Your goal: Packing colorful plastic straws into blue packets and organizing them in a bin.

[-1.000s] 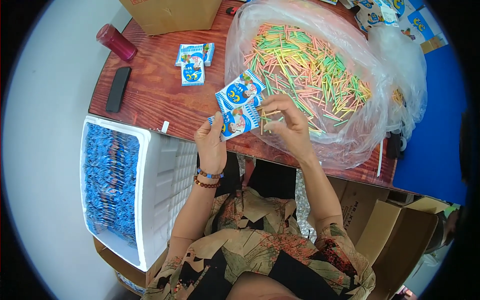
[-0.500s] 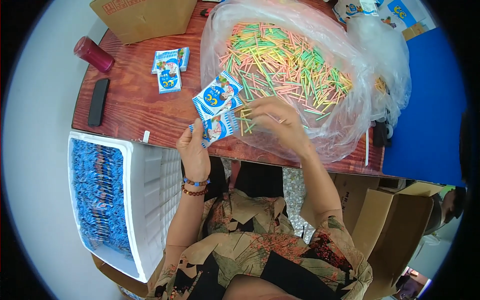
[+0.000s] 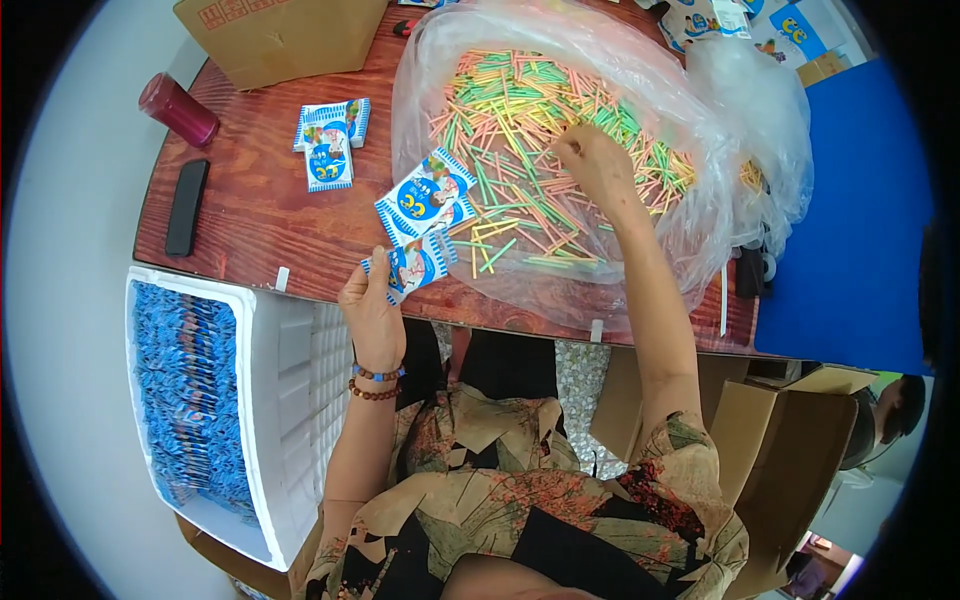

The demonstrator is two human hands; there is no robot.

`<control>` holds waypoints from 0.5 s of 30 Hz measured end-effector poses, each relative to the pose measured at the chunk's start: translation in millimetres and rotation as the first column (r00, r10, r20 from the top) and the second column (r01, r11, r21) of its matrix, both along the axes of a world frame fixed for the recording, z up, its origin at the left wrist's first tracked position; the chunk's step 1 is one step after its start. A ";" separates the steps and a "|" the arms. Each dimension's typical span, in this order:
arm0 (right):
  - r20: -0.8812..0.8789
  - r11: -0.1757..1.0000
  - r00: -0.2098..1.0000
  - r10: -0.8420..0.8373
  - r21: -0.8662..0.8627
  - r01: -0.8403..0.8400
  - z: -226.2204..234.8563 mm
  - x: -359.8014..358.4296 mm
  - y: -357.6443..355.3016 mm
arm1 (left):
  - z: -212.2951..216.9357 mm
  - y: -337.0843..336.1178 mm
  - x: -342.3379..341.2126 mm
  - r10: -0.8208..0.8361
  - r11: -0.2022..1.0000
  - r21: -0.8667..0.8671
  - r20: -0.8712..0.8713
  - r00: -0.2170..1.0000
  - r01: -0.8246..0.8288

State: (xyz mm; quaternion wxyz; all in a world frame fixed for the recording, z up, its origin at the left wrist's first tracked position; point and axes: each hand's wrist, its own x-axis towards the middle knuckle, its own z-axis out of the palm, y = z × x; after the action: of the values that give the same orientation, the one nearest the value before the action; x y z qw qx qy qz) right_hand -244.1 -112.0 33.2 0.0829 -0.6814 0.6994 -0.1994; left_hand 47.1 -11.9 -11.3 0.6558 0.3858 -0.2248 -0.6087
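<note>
Between the thumb and fingers of my left hand [image 3: 372, 310] is a small blue-and-white packet [image 3: 416, 264], held at the table's front edge. A second printed packet [image 3: 428, 196] overlaps its upper end, by the edge of a clear plastic bag [image 3: 410, 110]. Spread over the opened bag are many thin pink, green and yellow sticks [image 3: 535, 95]. My right hand [image 3: 598, 168] is over the middle of this pile, with thumb and fingertips drawn together. Whether it pinches any stick cannot be made out. Several loose sticks lie beside the held packet.
More packets [image 3: 328, 150] lie on the wooden table [image 3: 250, 210] to the left, near a black phone-like object [image 3: 187, 208] and a dark red cup [image 3: 180, 108]. A cardboard box [image 3: 290, 40] stands behind. Below left is a white foam box [image 3: 255, 400] packed with blue packets.
My right hand has moved from beside the packets, away from me and slightly right, over the stick pile. My left hand keeps its hold on the packet.
</note>
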 end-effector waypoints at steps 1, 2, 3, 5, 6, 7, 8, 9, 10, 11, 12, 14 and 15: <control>-0.003 1.000 1.000 0.004 0.002 -0.004 0.4 -0.8 5.6 | 0.6 -0.3 1.2 0.004 1.000 0.002 -0.003 1.000 -0.004; 0.015 0.992 0.994 0.112 0.055 -0.113 6.7 1.4 16.5 | 2.2 0.4 3.2 -0.007 1.000 0.000 -0.004 1.000 0.007; 0.040 0.969 0.975 0.221 0.107 -0.224 9.5 4.8 26.8 | 2.4 1.3 5.2 -0.016 1.000 -0.003 -0.003 1.000 0.016; -0.129 0.971 0.962 0.240 0.034 -0.238 -4.0 8.9 49.9 | 1.0 2.5 8.6 -0.037 0.999 -0.012 -0.015 0.999 0.037; -0.293 0.966 0.927 0.234 -0.034 -0.255 -9.1 9.6 57.9 | -1.6 2.2 8.0 -0.067 0.998 -0.019 -0.026 0.997 0.067; -0.297 0.967 0.925 0.235 -0.026 -0.254 -11.1 9.7 61.7 | -2.3 1.7 6.3 -0.069 0.998 -0.012 -0.032 0.997 0.068; -0.293 0.977 0.932 0.212 0.037 -0.210 -10.5 11.8 64.8 | 0.3 1.4 5.1 -0.051 0.999 0.001 -0.029 0.998 0.051; -0.290 0.981 0.938 0.189 0.101 -0.167 -10.3 13.7 66.6 | 2.0 1.6 4.2 -0.033 0.999 0.015 -0.024 0.999 0.034; -0.290 0.981 0.938 0.190 0.103 -0.167 -10.6 15.8 67.4 | 2.3 2.3 3.9 -0.033 0.999 0.016 -0.025 0.999 0.033; -0.288 0.981 0.939 0.185 0.106 -0.161 -10.5 18.2 67.2 | 3.2 2.1 4.4 -0.035 0.999 0.018 -0.027 0.999 0.035; -0.286 0.982 0.941 0.181 0.109 -0.156 -10.4 19.3 67.2 | 3.7 2.0 5.0 -0.037 0.999 0.021 -0.029 0.999 0.037; -0.258 0.981 0.948 0.187 0.106 -0.164 -13.4 18.1 65.2 | -0.4 1.9 7.1 -0.055 0.998 0.006 -0.037 0.998 0.055; -0.231 0.980 0.954 0.192 0.104 -0.172 -13.9 17.6 64.2 | -2.1 1.6 7.8 -0.074 0.997 -0.009 -0.047 0.996 0.074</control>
State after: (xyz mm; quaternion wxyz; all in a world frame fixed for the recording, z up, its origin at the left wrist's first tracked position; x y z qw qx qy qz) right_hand -226.4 -47.8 19.4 0.0439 -0.7579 0.6461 -0.0781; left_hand 54.9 -10.3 -13.5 0.6394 0.3603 -0.2257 -0.6406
